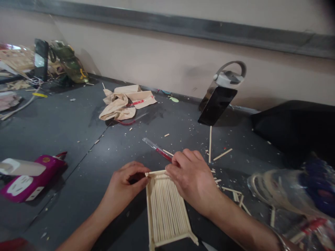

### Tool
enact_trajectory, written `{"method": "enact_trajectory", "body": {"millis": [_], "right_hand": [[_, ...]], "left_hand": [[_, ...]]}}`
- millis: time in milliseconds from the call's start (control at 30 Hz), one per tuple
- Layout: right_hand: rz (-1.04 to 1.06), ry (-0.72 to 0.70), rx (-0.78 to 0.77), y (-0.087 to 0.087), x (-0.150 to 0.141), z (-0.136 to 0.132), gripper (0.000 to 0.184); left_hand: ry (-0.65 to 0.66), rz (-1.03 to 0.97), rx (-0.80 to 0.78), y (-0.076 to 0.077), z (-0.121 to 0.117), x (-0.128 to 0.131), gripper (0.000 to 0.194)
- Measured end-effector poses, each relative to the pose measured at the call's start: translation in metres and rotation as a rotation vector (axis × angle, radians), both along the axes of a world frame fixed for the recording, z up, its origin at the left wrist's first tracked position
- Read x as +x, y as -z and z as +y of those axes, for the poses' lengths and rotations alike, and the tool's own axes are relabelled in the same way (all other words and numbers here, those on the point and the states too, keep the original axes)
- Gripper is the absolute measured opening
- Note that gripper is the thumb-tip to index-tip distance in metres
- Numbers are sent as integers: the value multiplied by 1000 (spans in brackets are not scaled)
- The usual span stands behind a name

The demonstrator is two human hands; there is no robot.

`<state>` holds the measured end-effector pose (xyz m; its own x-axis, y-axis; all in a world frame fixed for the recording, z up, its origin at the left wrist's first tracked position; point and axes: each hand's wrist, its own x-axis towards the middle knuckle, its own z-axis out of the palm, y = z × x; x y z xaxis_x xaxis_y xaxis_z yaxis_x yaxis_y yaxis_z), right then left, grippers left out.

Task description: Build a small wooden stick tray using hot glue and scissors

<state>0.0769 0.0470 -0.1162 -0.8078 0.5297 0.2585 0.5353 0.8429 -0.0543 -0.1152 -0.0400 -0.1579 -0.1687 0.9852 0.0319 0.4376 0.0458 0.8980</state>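
A small panel of thin wooden sticks [167, 205] lies side by side on the dark table, framed by sticks along its edges. My left hand [128, 183] is closed at the panel's far left corner, thumb and finger pinching it. A cross stick [156, 172] runs along the far edge. On its right end my right hand [192, 177] is closed, thumb and fingers together, covering the far right corner. Just beyond that hand is a clear plastic wrapper with a red band [157, 149].
Loose sticks [222, 154] and bits scatter to the right, near a clear bottle [277, 188]. A phone [218, 104] leans on another bottle [230, 78]. A purple glue gun [34, 177] lies left, crumpled brown paper [120, 104] behind. Black fabric [295, 129] lies at right.
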Motion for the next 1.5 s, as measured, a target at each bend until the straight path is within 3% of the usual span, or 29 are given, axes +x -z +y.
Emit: {"method": "enact_trajectory", "body": {"millis": [1033,1233,1333,1500], "right_hand": [[-12,-8,11,-3,-2,-2,19],[-4,-5,25,-2,-2,-2,19],[2,-3,20,-1,-1,-3,20],[1,-6,5,0,-2,-3,19]], "left_hand": [[10,-41,-23,0,1,2,8],[4,-49,-110,-2,0,4,20],[25,56,-91,-10,0,5,25],[125,421,107,-29,8,8,27]]}}
